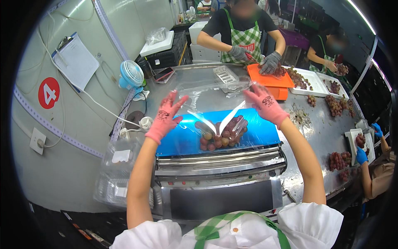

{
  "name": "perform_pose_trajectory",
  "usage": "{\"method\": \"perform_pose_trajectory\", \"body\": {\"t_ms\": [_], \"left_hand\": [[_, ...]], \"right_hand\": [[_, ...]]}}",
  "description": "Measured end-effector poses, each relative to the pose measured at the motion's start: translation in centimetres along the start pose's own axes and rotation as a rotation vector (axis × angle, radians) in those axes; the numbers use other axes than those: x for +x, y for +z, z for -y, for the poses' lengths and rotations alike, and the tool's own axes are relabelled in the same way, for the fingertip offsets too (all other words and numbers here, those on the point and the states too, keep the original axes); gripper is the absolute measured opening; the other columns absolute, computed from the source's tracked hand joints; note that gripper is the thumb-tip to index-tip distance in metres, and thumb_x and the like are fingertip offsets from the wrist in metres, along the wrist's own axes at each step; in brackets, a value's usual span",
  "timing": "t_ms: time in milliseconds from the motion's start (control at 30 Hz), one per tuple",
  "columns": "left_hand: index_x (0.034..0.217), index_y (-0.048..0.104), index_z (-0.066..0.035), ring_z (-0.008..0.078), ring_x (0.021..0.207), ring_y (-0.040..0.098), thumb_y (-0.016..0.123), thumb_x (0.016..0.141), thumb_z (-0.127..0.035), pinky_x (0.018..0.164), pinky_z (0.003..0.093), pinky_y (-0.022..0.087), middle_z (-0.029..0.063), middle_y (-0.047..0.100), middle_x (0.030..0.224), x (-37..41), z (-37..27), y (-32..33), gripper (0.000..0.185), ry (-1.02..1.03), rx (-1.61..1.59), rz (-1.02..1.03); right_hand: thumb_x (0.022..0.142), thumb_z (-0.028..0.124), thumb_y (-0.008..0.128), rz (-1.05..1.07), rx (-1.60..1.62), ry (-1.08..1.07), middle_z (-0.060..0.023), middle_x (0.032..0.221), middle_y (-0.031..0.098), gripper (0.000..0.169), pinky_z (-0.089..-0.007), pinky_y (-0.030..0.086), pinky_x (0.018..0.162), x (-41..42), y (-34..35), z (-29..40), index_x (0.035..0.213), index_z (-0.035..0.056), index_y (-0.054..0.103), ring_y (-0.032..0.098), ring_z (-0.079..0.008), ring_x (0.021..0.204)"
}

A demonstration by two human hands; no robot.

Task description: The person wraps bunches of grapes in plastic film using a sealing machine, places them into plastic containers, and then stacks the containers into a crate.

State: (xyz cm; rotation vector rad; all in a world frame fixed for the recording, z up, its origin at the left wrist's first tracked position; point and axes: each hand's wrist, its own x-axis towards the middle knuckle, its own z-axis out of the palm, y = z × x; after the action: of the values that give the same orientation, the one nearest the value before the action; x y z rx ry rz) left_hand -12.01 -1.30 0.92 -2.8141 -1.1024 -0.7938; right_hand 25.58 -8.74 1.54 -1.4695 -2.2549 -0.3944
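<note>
My left hand (164, 116), in a pink glove, is at the left end of a sheet of clear plastic film (214, 88), its fingers spread. At the film's right end, my right hand (266, 104), also gloved in pink, has its fingertips on the film. The sheet stretches between both hands, above a bunch of red grapes (222, 137). Two white strips (230, 118) form a V over the bunch. Beneath it is the blue plate (261, 132) of a film-wrapping machine, with metal rollers (217, 157) along its near side. Glare hides where the film meets the grapes.
Clear plastic containers (121, 177) are stacked at left, near a blue fan (132, 73). Across the table, a co-worker's gloved hands (270, 62) handle grapes on an orange scale (269, 79). White trays (311, 84) and loose grape bunches (339, 162) lie at right, beside another person's blue-gloved hand (361, 155).
</note>
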Motion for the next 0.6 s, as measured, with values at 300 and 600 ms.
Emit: {"method": "perform_pose_trajectory", "body": {"t_ms": [300, 600], "left_hand": [[0.111, 0.060, -0.015, 0.0309, 0.106, 0.051, 0.062, 0.080, -0.022, 0.089, 0.0403, 0.042, 0.0129, 0.056, 0.111, -6.7, -0.7, 9.2, 0.032, -0.130, -0.056, 0.105], [0.104, 0.061, -0.009, 0.0297, 0.074, 0.062, 0.057, 0.085, -0.021, 0.064, 0.0396, 0.049, 0.0108, 0.064, 0.094, -4.5, -3.1, 7.1, 0.022, -0.257, -0.306, 0.470]], "right_hand": [[0.083, 0.010, 0.055, 0.306, 0.380, 0.229, -0.0151, 0.111, 0.058, 0.026, -0.0397, 0.045, 0.087, -7.9, 6.5, 2.1, 0.108, 0.0073, 0.058, 0.053, -0.0325, 0.105], [0.085, 0.016, 0.061, 0.384, 1.028, 0.780, -0.0079, 0.074, 0.056, 0.017, -0.0346, 0.048, 0.062, -8.2, 6.7, 3.7, 0.091, 0.0030, 0.053, 0.057, -0.0157, 0.069]]}}
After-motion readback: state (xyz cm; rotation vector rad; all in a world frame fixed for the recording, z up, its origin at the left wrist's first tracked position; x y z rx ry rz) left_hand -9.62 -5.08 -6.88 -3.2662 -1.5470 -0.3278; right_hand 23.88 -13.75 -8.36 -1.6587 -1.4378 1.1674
